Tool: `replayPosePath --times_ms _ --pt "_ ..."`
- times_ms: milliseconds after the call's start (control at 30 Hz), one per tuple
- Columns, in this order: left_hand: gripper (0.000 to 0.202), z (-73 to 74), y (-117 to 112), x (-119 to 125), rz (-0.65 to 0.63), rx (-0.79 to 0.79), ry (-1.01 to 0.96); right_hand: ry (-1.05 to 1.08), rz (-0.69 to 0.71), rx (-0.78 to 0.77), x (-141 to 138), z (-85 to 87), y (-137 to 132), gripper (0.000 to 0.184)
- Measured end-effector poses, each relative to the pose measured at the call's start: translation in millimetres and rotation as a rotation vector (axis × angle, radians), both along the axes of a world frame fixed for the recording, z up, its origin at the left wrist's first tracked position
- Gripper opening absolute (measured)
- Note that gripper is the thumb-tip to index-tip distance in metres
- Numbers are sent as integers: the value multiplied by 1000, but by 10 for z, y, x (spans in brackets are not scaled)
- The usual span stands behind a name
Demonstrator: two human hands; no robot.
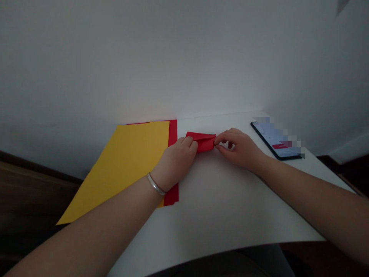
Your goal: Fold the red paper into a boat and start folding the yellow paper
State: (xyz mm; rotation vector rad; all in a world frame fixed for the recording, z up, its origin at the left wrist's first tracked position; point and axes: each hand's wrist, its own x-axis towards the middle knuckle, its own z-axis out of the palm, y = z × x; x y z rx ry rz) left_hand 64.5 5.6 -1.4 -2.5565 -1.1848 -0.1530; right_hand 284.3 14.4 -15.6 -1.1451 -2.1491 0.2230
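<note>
two hands on one folded red paper

folded red paper (202, 141) lies on the white table (219, 200), near the back edge — between both hands. left hand (177, 159) presses its left end, fingers curled over it; silver bracelet (155, 184) on that wrist. right hand (238, 148) pinches the right end between thumb and fingertips. left of the hands: yellow sheet (127, 165) lying over a red sheet (173, 132), only a red strip showing. phone (276, 140), screen lit, well to the right — flat on the table.
</note>
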Motion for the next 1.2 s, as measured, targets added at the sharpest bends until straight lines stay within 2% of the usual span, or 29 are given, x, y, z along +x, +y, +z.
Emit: replayPosePath --times_ms 200,367,433,567,733,833,1033,1200 --pt "13 -7 1 0 -28 -13 -59 46 116 -184 -37 5 5 25" --pt "40 -111 80 -34 -161 30 -38 110 -29 -460 -52 -52 18 29" --pt "41 -151 114 -48 -197 46 -7 84 -90 -525 -57 -55 15 30" --pt "40 -149 108 -49 -211 22 54 37 -181 -518 -74 -35 34 23" --pt "49 -76 -41 -18 -134 -63 69 -59 -241 -546 -100 -6 121 22" --pt "56 -70 -126 -13 -178 -145 64 -62 -246 -557 -121 11 149 28" --pt "62 -79 -168 -42 -148 -246 90 -117 -357 -498 -148 10 118 48" --pt "69 -67 -197 -57 -95 -318 97 -134 -362 -404 -132 -34 108 68"
